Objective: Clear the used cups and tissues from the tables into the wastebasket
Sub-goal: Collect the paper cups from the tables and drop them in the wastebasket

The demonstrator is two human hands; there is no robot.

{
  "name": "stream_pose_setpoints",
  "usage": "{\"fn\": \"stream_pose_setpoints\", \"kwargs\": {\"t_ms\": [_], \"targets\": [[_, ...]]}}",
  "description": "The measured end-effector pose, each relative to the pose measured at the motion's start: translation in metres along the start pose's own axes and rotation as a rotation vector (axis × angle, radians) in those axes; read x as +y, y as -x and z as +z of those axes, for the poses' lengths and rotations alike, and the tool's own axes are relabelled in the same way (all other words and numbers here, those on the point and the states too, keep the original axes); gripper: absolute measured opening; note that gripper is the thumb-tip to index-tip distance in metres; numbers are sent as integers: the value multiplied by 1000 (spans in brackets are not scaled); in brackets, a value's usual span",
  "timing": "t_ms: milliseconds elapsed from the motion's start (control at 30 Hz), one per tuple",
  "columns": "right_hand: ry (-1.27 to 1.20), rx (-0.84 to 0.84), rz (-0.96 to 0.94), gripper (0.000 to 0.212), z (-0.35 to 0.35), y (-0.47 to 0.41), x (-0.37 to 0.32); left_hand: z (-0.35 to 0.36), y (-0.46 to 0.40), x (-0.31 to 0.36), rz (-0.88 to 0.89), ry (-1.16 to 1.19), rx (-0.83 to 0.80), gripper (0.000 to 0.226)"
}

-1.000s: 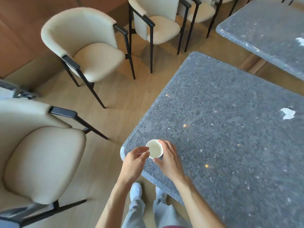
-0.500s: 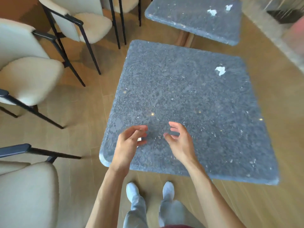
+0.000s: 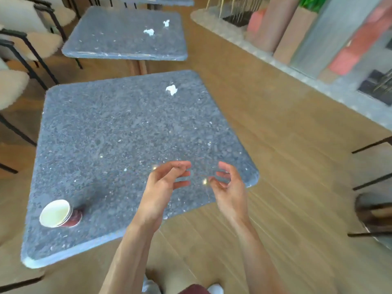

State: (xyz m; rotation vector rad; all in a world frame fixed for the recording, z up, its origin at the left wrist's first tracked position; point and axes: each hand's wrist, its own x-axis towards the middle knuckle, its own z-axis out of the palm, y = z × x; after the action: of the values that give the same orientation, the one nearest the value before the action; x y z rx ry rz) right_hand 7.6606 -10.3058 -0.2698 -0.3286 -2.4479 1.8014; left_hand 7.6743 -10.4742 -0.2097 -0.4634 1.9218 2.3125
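Wooden plank floor (image 3: pixel 265 128), two grey speckled stone tables (image 3: pixel 118 128) set in line, cream chairs (image 3: pixel 40 42) on black frames at left, stone planter ledge (image 3: pixel 297 66) at right.

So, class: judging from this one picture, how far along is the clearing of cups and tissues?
Nothing visibly looks done, and no wastebasket is in view. In hand: nothing; the left hand and right hand hover loosely curled above the near table. Left: the paper cup lying tipped at its near left corner, one tissue at its far side, and two tissues on the far table.
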Motion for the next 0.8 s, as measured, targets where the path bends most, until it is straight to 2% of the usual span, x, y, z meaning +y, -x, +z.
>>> {"fn": "stream_pose_setpoints", "kwargs": {"t_ms": [167,367,700,800], "targets": [[-66,217,57,39,-144,-6,26,144,21,-17,1,-62,-214,23],[-42,475,65,35,-276,-1,33,274,37,-17,41,-59,-412,23],[-353,609,139,18,-387,-33,55,426,2,-35,67,-83,-627,31],[-439,645,119,22,-419,-66,55,475,-30,-38,74,-39,-695,37]]}}
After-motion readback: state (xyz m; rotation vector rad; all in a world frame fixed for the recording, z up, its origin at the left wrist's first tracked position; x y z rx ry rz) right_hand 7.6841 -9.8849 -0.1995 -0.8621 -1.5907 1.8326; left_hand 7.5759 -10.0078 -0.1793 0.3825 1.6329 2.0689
